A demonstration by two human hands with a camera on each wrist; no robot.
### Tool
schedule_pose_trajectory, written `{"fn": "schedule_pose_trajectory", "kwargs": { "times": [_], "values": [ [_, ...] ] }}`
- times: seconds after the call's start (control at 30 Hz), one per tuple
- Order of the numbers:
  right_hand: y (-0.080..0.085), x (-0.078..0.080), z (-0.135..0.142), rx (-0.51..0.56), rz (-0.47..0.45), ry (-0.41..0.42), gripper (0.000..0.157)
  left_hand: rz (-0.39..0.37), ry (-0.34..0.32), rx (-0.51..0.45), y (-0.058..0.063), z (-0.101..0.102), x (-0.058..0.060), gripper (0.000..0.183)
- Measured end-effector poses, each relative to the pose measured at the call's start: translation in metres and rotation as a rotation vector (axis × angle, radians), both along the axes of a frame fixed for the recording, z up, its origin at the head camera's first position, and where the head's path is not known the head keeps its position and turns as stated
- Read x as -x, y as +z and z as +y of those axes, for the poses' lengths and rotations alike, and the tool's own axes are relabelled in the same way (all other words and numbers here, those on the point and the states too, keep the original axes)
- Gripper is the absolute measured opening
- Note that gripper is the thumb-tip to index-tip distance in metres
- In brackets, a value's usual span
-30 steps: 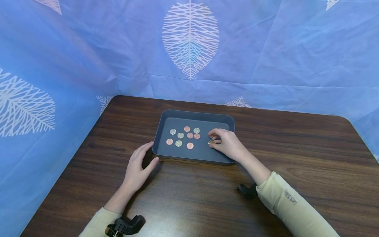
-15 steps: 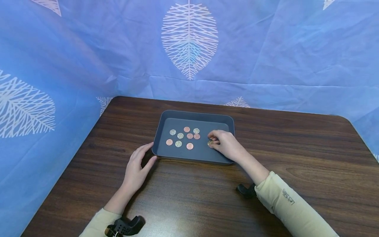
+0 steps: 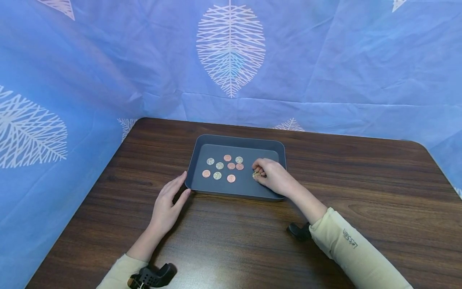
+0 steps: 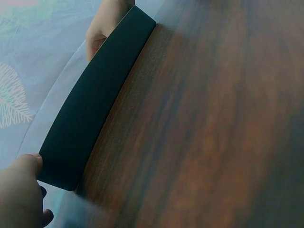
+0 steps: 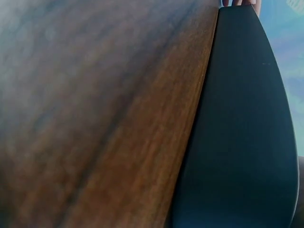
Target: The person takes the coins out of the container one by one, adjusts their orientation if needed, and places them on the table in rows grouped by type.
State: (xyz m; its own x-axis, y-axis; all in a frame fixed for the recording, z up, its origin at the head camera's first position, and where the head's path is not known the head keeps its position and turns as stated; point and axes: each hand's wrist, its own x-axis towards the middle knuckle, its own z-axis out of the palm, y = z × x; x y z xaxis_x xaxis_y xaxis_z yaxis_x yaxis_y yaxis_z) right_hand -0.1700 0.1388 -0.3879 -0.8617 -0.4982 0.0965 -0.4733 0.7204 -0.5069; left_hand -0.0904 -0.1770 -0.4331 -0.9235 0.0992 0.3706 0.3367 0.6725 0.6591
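Note:
A dark grey rectangular tray [image 3: 252, 192] lies on the table with several copper-coloured coins [image 3: 231, 178] and several pale gold coins [image 3: 217, 176] flat in its left and middle part. Over the tray's right part, my right hand [image 3: 276, 176] pinches a gold coin [image 3: 256, 175] between thumb and fingertips; whether more than one coin is there is too small to tell. My left hand [image 3: 167, 202] rests at the tray's near left corner, fingers extended and touching its outside. In both wrist views the tray's outer wall [image 4: 97, 99] hides the coins.
The brown wood-grain table [image 3: 231, 241] reaches up to a blue cloth [image 3: 306, 60] with white leaf prints at the back and left. Black wrist cameras [image 3: 155, 275] sit on both forearms, under pale sleeves [image 3: 357, 249].
My right fingertips have shifted very slightly left and curled a little more at the gold coin. The left hand and the loose coins stay in place.

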Motion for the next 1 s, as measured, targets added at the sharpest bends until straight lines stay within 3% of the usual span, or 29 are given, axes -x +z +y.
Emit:
{"fn": "schedule_pose_trajectory", "kwargs": {
  "times": [0.4, 0.7, 0.9, 1.0],
  "values": [
    [0.0007, -0.0009, 0.0021, 0.022, 0.015, 0.011, 0.023, 0.002, 0.028, -0.008, 0.0000, 0.0029, 0.0005, 0.047],
    [0.0013, -0.0004, 0.0055, 0.030, 0.057, 0.075, 0.014, -0.008, 0.037, -0.005, 0.0000, 0.0027, 0.0003, 0.047],
    [0.0028, -0.0011, 0.0067, 0.055, 0.018, 0.069, 0.012, -0.023, 0.042, 0.001, 0.0008, 0.0038, -0.0001, 0.048],
    [0.0040, -0.0017, 0.0078, 0.116, -0.020, 0.048, 0.015, -0.028, 0.047, 0.005, 0.0009, 0.0041, -0.0007, 0.048]
  ]
}}
